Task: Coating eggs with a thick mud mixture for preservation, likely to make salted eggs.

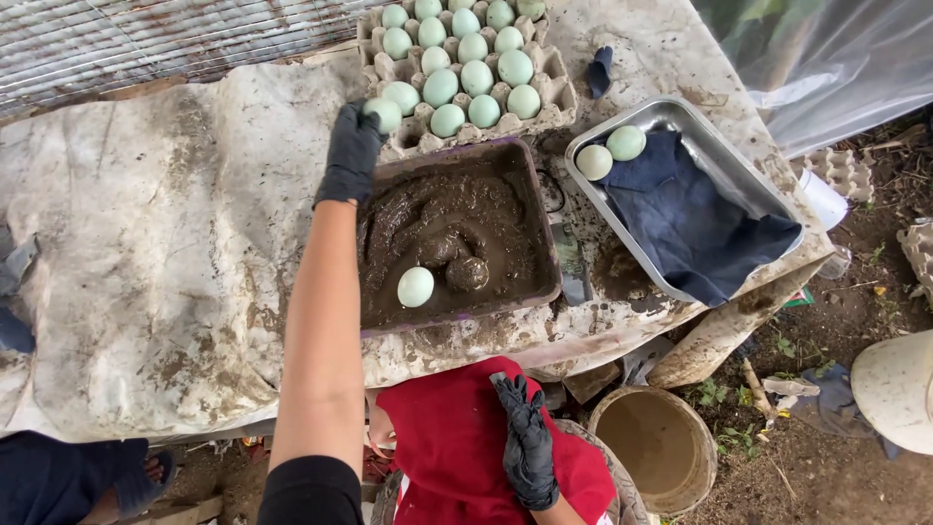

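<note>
Head view, looking straight down. Closest in, the right hand (528,442) in a black glove hangs low over a red cloth (447,437), fingers loosely spread and holding nothing. Just right of it sits a round bucket (653,442) with muddy liquid inside, on bare dirt.

Next up is the mud tray (457,238), a shallow rectangular pan full of wet brown mud. One clean pale blue-green egg (415,287) lies in the mud near the tray's near-left part, and just right of it are two lumps (457,261) fully coated in mud, touching each other. The tray's near edge sits close to the table edge, so not much room on that side.

To the right, a steel tray (724,160) sits angled with a dark blue rag (695,219) lying in it and two clean eggs at its far-left corner, side by side. Its near corner pokes out toward the table edge.

The left arm stretches out along the mud tray's left side, and the left hand (352,151), also black-gloved, has its fingers wrapped round one pale egg (384,114) right at the near-left corner of the carton (559,92). The carton touches the mud tray's far edge and holds roughly sixteen more eggs, all the same smooth pale green.

Left of the arm, the stained white sheet (146,224) is wide open space.
</note>
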